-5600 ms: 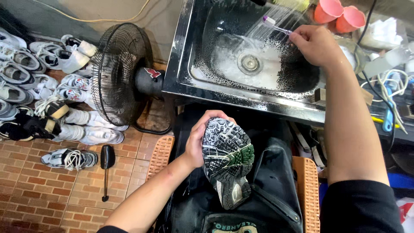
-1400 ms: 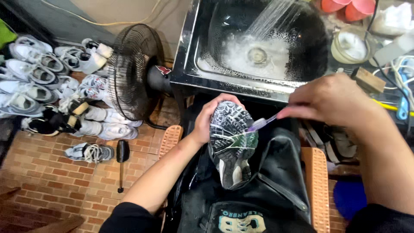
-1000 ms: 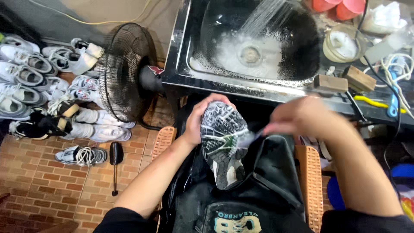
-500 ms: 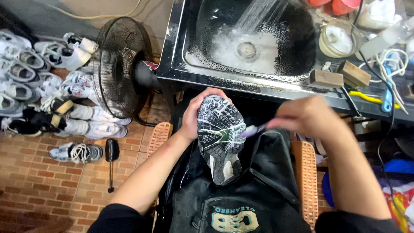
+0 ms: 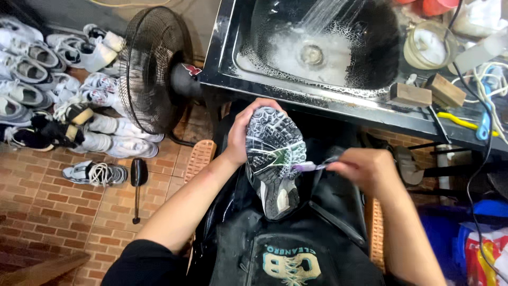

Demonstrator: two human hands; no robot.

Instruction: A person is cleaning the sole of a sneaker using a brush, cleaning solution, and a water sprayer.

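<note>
Shoe (image 5: 275, 159) sole-up, toe probably toward sink (image 5: 233, 58)

Teal logo on black apron (image 5: 290, 265), red-white fan badge (image 5: 191, 69)

The upper of the shoe (image 5: 275, 159) is hidden behind its upturned sole. The toothbrush (image 5: 309, 166) handle is covered by the blurred right hand (image 5: 365, 169). Rows of sneakers (image 5: 32, 63) are cut off at the left edge, red cups (image 5: 434, 5) at the top
</note>
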